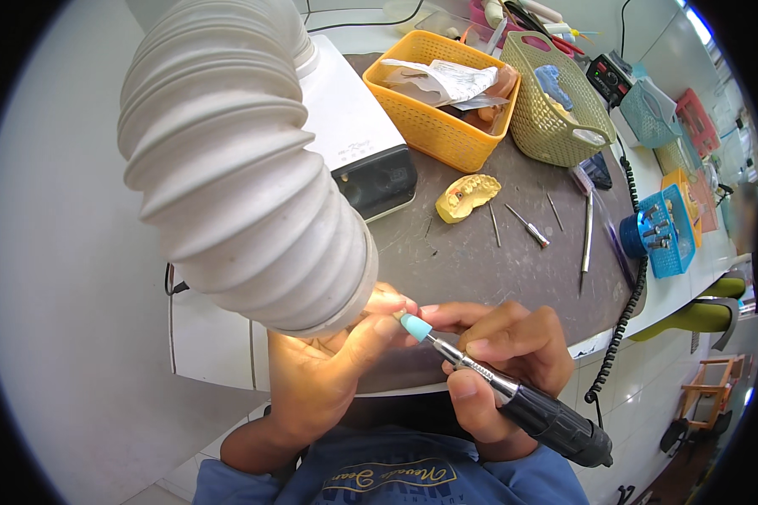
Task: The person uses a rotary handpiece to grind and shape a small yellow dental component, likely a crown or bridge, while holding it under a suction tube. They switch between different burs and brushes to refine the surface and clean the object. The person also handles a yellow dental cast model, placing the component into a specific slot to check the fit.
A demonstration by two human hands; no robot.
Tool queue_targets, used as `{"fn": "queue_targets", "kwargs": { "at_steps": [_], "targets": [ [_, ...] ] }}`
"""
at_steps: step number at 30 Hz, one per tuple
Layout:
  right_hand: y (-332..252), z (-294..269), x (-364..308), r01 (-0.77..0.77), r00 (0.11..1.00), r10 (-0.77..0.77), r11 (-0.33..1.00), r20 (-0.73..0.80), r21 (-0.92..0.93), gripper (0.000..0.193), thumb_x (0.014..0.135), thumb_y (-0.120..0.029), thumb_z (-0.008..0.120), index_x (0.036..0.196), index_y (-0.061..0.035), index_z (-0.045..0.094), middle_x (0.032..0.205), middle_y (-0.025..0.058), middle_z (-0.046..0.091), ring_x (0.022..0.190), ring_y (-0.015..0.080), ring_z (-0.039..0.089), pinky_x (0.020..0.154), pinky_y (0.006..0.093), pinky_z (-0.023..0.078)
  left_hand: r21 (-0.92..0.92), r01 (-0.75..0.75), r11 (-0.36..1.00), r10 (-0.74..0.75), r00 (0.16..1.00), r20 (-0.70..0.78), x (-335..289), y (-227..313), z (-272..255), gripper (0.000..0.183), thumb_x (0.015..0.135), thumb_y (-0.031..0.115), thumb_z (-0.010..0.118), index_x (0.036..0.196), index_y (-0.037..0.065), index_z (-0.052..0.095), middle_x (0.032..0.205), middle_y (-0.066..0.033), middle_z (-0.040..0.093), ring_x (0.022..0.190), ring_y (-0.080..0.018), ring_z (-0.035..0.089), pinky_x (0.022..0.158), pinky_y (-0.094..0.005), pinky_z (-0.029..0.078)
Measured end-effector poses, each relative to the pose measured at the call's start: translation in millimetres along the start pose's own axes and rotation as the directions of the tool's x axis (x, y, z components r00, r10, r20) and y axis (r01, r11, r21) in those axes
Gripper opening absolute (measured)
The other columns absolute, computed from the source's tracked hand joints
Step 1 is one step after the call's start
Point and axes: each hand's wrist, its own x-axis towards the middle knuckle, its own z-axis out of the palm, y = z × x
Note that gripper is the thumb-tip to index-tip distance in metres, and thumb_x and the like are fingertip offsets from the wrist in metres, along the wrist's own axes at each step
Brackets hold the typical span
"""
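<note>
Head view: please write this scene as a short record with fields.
Right grip: holds a black-and-silver handpiece
Handpiece end: pale blue cone
Left grip: close to the cone; whether it pinches a small piece, cannot tell
Ribbed white hose: partly hides the left grip
Dark mat: yellowish dental model, several thin metal tools
Far side: orange basket, olive basket
Right side: round blue holder

Left grip (333,366) in a thumb-and-finger pinch, right grip (514,353) curled close beside it
</note>
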Motion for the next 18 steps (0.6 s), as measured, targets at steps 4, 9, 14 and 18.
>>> {"fn": "queue_targets", "kwargs": {
  "at_steps": [4,9,14,18],
  "targets": [
    [-0.9,0.4,2.3,-0.008,1.000,0.008,1.000,-0.006,-0.006,0.024,0.075,-0.001,0.078,0.089,0.0033,0.059,0.072,0.0127,0.064,0.069,0.0222,0.069,0.084,0.0511,0.060,0.019,-0.032,0.999,0.032,0.999,0.020,0.8,-1.0,0.2,0.014,0.094,0.005,0.063,0.107,-0.001,0.061,0.102,-0.0142,0.059,0.093,-0.0192,0.064,0.076,-0.0291,0.059],
    [-2.1,0.7,2.1,-0.025,1.000,0.025,1.000,-0.018,-0.011,0.024,0.075,-0.002,0.078,0.088,0.0027,0.059,0.072,0.0122,0.064,0.068,0.0217,0.069,0.083,0.0505,0.061,0.034,-0.030,0.999,0.030,0.999,0.011,0.7,0.0,1.4,0.013,0.094,0.004,0.062,0.105,-0.001,0.061,0.102,-0.0149,0.059,0.092,-0.0197,0.064,0.076,-0.0290,0.059],
    [-2.2,-0.2,3.3,-0.022,1.000,0.022,1.000,-0.004,-0.018,0.024,0.075,-0.003,0.079,0.088,0.0028,0.059,0.072,0.0121,0.064,0.068,0.0214,0.069,0.083,0.0505,0.061,0.041,-0.010,0.999,0.009,1.000,0.014,2.1,1.7,1.1,0.013,0.095,0.005,0.062,0.106,-0.002,0.061,0.102,-0.0148,0.059,0.093,-0.0197,0.064,0.076,-0.0288,0.059],
    [-0.9,0.7,2.5,-0.004,1.000,0.004,1.000,-0.011,-0.009,0.025,0.075,-0.003,0.079,0.089,0.0034,0.060,0.072,0.0127,0.064,0.068,0.0217,0.069,0.083,0.0508,0.061,0.023,0.007,1.000,-0.007,1.000,-0.014,0.2,1.7,2.6,0.014,0.095,0.005,0.062,0.107,-0.001,0.061,0.102,-0.0142,0.060,0.092,-0.0193,0.064,0.076,-0.0290,0.058]
  ]
}}
